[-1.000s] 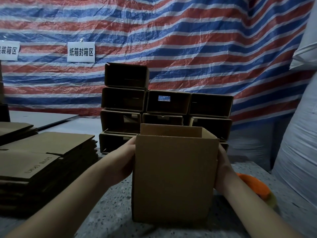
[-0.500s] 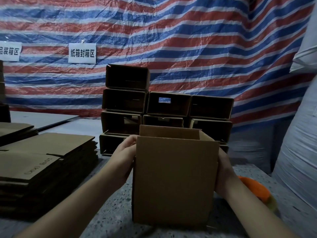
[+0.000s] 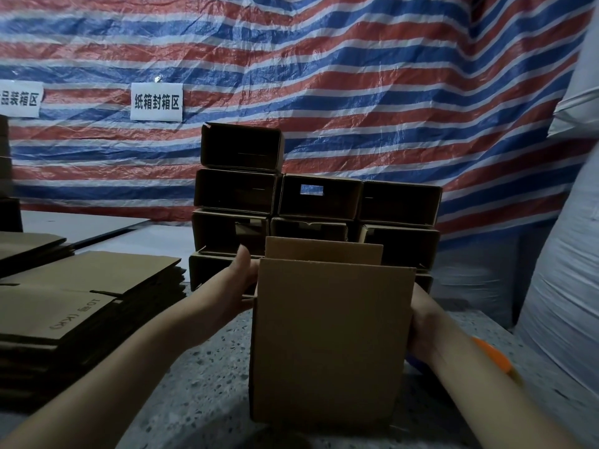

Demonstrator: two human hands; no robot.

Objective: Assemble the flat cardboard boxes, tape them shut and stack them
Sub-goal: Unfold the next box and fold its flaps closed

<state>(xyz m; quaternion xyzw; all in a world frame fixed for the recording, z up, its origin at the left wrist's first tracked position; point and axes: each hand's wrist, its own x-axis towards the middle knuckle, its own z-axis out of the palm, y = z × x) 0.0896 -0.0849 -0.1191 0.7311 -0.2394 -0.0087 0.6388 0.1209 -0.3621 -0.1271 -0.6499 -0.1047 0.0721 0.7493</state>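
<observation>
I am steadying the open box (image 3: 327,345) upright on the tabletop (image 3: 201,377), left hand (image 3: 238,286) pressing its side with fingers fairly straight, right hand (image 3: 421,322) bracing opposite, fingers hidden, so it is probably keeping square for folding the flaps.

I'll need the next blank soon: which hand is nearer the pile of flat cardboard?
Left. The left hand is on the upright box's left side, toward the flat pile; the right hand is on the box's far side.
</observation>
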